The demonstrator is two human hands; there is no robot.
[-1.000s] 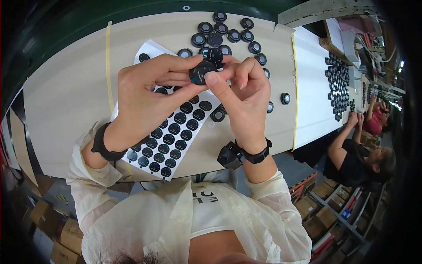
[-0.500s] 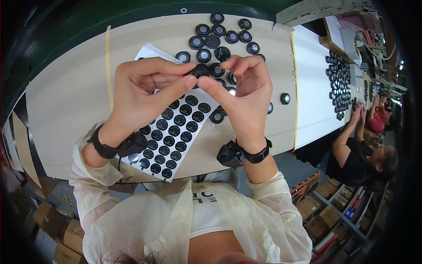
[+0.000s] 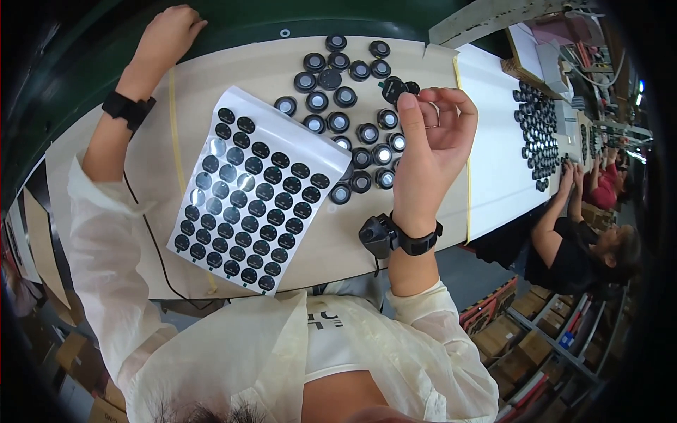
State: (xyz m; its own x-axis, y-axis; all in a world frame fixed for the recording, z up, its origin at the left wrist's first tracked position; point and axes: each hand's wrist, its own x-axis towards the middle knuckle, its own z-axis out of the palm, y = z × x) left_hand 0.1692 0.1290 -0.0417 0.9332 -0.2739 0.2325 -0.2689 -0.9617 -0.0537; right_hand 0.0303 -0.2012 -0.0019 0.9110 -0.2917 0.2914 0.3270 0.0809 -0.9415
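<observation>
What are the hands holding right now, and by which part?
The right hand appears to pinch black round labels by the edge nearest it. Nothing shows in the left hand; its palm is hidden.

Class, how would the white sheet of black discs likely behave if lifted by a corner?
The white sheet would probably flop, since it looks thin and its far end seems curled. Glare on the black discs suggests a smooth, perhaps slippery face.

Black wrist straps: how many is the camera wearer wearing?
2: the left strap around the wrist of the left hand, and the right strap around that of the right hand. None appears hidden.
</observation>
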